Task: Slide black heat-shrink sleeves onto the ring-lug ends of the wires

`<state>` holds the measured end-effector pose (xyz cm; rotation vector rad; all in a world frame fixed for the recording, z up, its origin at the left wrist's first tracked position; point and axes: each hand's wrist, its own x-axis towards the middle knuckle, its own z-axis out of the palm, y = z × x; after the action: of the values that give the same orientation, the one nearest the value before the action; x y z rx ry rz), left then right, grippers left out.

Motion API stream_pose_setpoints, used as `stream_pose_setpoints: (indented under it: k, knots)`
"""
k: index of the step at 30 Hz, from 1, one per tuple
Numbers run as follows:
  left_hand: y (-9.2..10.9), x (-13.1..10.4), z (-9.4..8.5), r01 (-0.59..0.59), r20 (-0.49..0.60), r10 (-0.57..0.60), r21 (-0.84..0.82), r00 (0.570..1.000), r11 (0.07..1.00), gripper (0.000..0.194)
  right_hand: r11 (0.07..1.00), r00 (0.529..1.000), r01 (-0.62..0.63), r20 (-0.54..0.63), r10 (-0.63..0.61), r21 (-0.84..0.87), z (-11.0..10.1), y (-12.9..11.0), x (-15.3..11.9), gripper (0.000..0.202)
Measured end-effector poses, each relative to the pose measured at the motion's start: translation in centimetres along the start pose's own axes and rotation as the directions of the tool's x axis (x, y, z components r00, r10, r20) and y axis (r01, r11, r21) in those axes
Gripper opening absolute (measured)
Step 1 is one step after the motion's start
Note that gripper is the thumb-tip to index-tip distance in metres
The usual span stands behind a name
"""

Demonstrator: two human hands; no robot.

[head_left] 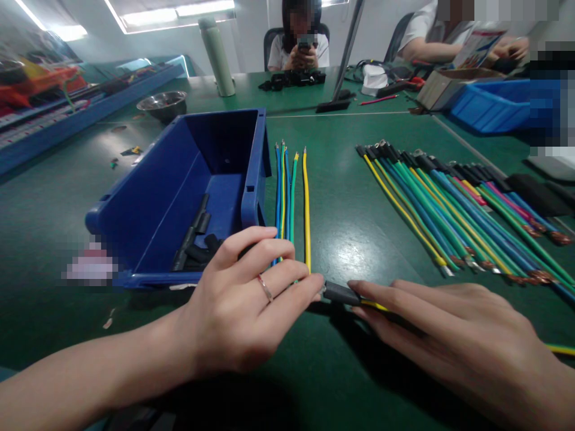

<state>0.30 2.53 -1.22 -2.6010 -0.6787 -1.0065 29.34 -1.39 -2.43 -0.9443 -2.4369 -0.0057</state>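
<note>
My right hand pinches a yellow wire beside the black heat-shrink sleeve around its end. The wire runs under that palm and shows again at the right edge. Touching the metal tip that sticks out of the sleeve are the closed fingertips of my left hand, which wears a ring; its thumb is mostly hidden. Beyond the left hand lie several blue, green and yellow wires with bare metal ends. Left of them stands a blue bin with loose black sleeve pieces in it.
A row of sleeved wires lies at the right. Farther back are a metal bowl, a pale green bottle, a black stand, a cardboard box and a lighter blue bin. Two people sit across the table.
</note>
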Motion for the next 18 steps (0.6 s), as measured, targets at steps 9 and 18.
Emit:
stream_pose_setpoints:
  k: [9,18]
  knots:
    - [0.2,-0.2,-0.2,-0.031,0.006,0.030,0.053,1.000,0.998,0.026,0.999,1.000,0.018,-0.003,-0.018,-0.035,0.3,0.2,-0.2,0.022]
    - [0.2,0.2,-0.3,-0.053,-0.007,0.055,0.152,0.998,0.987,0.031,0.997,0.996,0.083,0.034,-0.082,-0.003,-1.1,1.5,0.3,0.024]
